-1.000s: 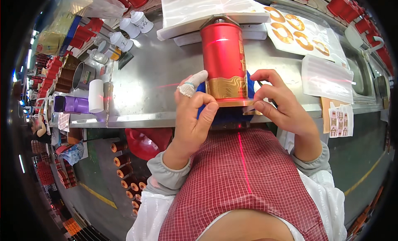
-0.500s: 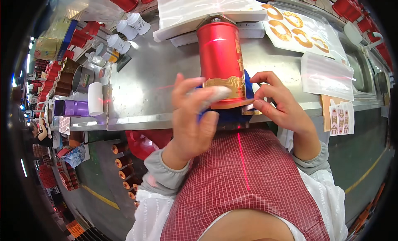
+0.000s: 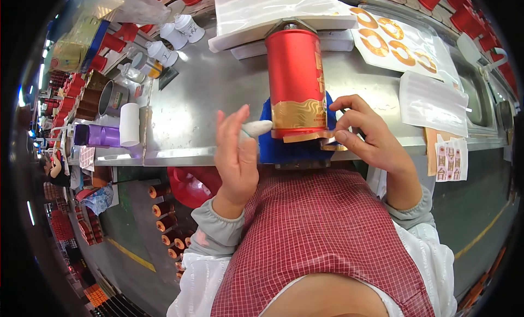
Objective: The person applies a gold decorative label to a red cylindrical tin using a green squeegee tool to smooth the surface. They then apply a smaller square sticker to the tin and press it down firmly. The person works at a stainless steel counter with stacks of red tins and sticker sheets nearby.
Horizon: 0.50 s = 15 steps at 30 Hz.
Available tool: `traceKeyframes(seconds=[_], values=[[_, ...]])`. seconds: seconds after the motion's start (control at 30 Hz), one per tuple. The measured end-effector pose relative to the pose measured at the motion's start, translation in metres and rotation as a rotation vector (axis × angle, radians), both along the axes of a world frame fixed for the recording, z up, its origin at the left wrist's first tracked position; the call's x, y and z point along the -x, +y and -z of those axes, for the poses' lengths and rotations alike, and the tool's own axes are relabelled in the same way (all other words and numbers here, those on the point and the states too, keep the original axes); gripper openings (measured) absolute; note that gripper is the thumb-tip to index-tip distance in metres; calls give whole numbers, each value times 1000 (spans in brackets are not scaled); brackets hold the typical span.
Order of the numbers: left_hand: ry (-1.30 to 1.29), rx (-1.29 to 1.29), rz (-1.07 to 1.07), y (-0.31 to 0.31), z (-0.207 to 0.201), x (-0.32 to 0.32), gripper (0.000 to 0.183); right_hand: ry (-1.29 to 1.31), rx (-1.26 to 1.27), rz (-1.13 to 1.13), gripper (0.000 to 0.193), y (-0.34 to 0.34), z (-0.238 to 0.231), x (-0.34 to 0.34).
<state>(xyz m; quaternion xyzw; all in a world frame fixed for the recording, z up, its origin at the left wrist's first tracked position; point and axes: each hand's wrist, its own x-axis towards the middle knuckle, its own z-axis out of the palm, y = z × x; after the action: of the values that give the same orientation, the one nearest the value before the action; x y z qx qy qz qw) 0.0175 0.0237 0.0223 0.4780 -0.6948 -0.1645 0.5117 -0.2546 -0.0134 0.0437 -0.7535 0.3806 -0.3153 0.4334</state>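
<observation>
A shiny red bottle (image 3: 295, 66) with a gold wave band lies on a blue cloth-like support (image 3: 265, 145), its narrow neck toward a metal bracket at the far end. Along its near rim runs a gold strip (image 3: 305, 136), whose right end hangs loose. My right hand (image 3: 371, 132) pinches the strip near that end, thumb against fingers, close beside the bottle. My left hand (image 3: 237, 159) is apart from the bottle on its left, fingers stretched out and holding nothing. One finger, in a white cover (image 3: 257, 128), points at the bottle's near end.
White foam sheets (image 3: 284, 11) lie behind the bottle. At right are a sheet with gold ring-shaped stickers (image 3: 403, 53), a white packet (image 3: 434, 104) and a sink (image 3: 476, 93). White jars (image 3: 188, 28), a paper roll (image 3: 129, 124) and a purple container (image 3: 103, 135) stand at left.
My left hand has drawn back left and down from the bottle's near end, baring the gold wave band. My right hand keeps its pinch in nearly the same place.
</observation>
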Motion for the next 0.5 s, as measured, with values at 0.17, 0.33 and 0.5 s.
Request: traceKeyframes(seconds=[0.17, 0.33, 0.5], values=[[557, -320, 240, 2, 4, 28, 67, -6, -5, -14, 16, 2, -3, 3], [354, -335, 172, -4, 17, 37, 75, 56, -38, -24, 14, 1, -3, 7], [515, -341, 221, -6, 18, 42, 71, -14, -45, 197, 43, -10, -4, 19]])
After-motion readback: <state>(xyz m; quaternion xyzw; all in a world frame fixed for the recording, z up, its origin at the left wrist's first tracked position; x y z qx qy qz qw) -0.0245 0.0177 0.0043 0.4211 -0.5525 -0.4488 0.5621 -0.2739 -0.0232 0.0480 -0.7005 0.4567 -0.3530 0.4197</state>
